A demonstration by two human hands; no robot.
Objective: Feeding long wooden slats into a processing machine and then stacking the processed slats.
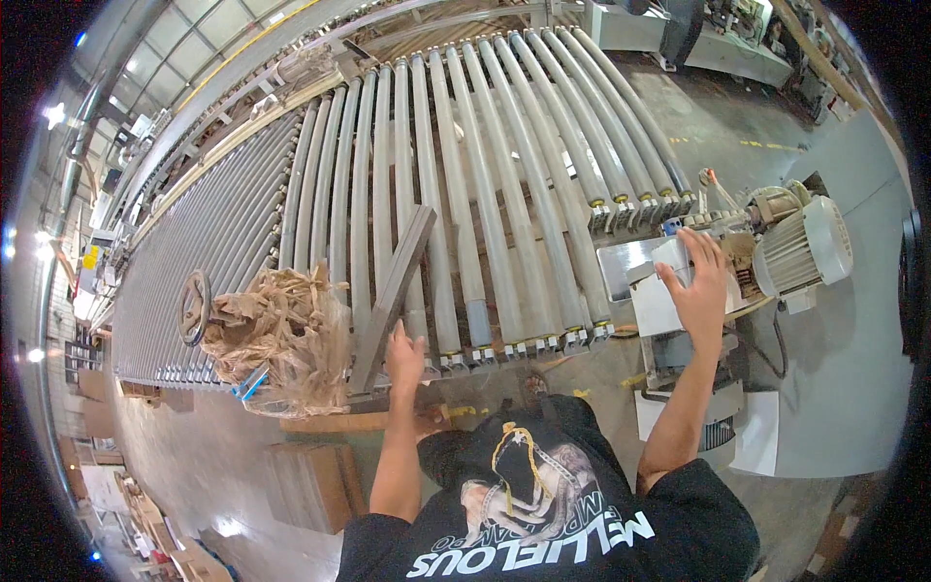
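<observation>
My left hand is at the near edge of the roller conveyor, its fingers apart and partly bent. Right beside it, a long grey-brown bar slants across the rollers; whether my fingertips touch the bar is unclear. My right hand has its fingers spread over a light metal box-like part at the conveyor's right end. Just past that hand sits a finned grey electric motor. Neither hand shows anything in its grasp.
Crumpled brown plastic sheeting heaps at the conveyor's near left, beside a handwheel. Below it stand stacked brown boards. A large grey panel fills the right side. A cable hangs under the motor. Machinery stands at the far right.
</observation>
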